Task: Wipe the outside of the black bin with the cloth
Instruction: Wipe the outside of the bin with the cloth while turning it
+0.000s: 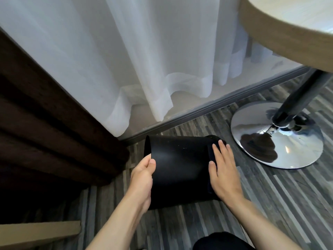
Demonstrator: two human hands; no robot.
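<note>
The black bin (pixel 178 165) lies on its side on the striped floor, its open rim pointing left. My left hand (pixel 142 175) grips that rim, thumb on the outside wall. My right hand (pixel 223 170) lies flat with fingers spread on the bin's right end, pressing a dark cloth (pixel 211 150) against the wall. The cloth is nearly the same colour as the bin; only a strip of it shows beside and above my fingers.
A round table's chrome base (pixel 277 136) and dark post (pixel 299 98) stand just right of the bin, the wooden tabletop (pixel 288 31) above. White sheer curtain (pixel 126 60) and a baseboard run behind. Brown curtain (pixel 45 123) hangs at left. A tan board (pixel 36 233) lies at lower left.
</note>
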